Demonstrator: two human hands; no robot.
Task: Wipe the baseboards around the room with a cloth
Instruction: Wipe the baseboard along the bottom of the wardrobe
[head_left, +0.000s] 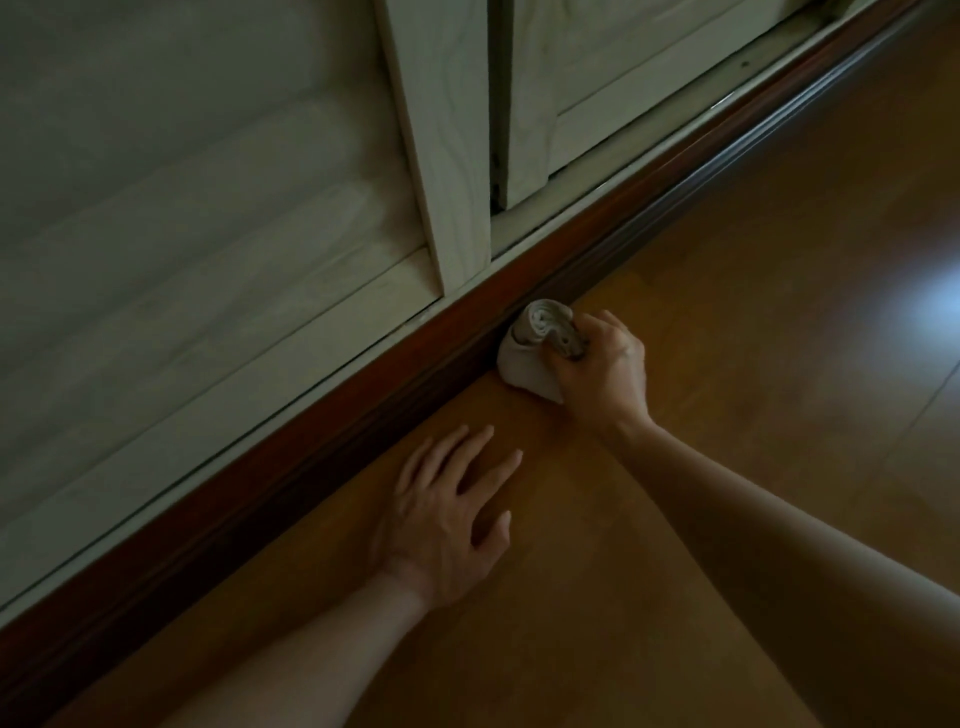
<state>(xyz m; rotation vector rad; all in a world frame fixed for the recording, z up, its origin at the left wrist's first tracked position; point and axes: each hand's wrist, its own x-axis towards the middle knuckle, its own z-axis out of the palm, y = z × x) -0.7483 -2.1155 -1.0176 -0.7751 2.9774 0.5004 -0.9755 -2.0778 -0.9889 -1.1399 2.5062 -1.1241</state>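
Glossy brown floor (727, 260): my flat left hand (447, 514) could skid while my right hand (602, 364) grips rolled grey cloth (535, 343) against dark-red baseboard (311, 452).

A single wide-angle camera is sitting on the person's head and is looking forward and steeply down, from close range, at the line where the floor (753, 270) is meeting the baseboard (332, 431). The baseboard is crossing the frame diagonally, from lower left to upper right. Both forearms are entering from the bottom edge, with the left hand (447, 514) and the right hand (608, 364) with its cloth (530, 353) lying near the centre.
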